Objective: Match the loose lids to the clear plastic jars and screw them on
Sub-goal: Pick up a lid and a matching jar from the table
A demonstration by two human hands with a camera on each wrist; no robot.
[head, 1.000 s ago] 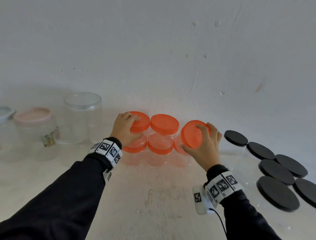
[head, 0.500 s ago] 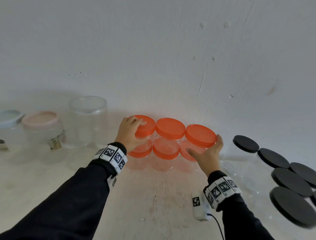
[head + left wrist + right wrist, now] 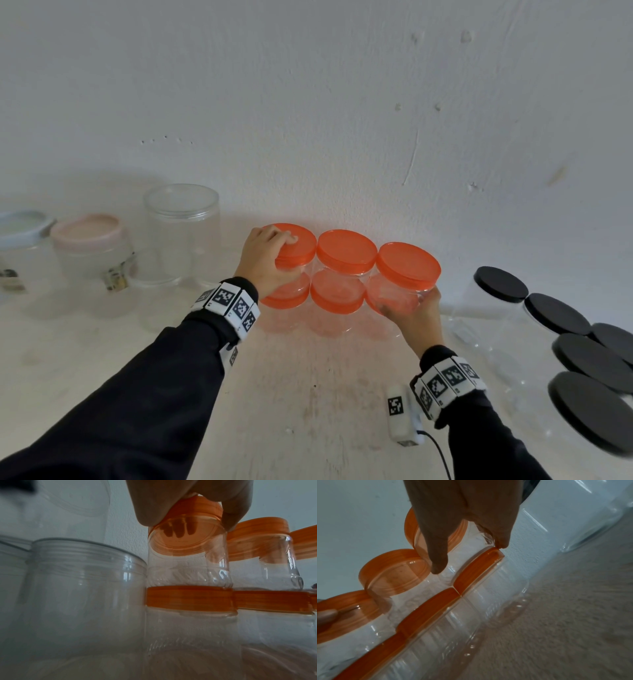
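Black sleeves cover both our forearms, each wrist wearing a band of printed markers. Our right hand (image 3: pixel 416 317) grips the clear wall of the right upper jar (image 3: pixel 397 298), thumb and fingers curled around its body below the orange lid (image 3: pixel 409 262) seated on top. Our left hand (image 3: pixel 265 260) rests over the left orange lid (image 3: pixel 301 241), fingers curled down across its top and thumb against its rim. Six orange-lidded jars stand in two tiers of three against the white wall (image 3: pixel 308 102), the middle upper jar (image 3: pixel 346 251) touching both neighbours. Black-lidded jars (image 3: pixel 555 313) sit near on our right. Further left stand an uncapped clear jar (image 3: pixel 181 233) and a pink-lidded jar (image 3: pixel 89 246).
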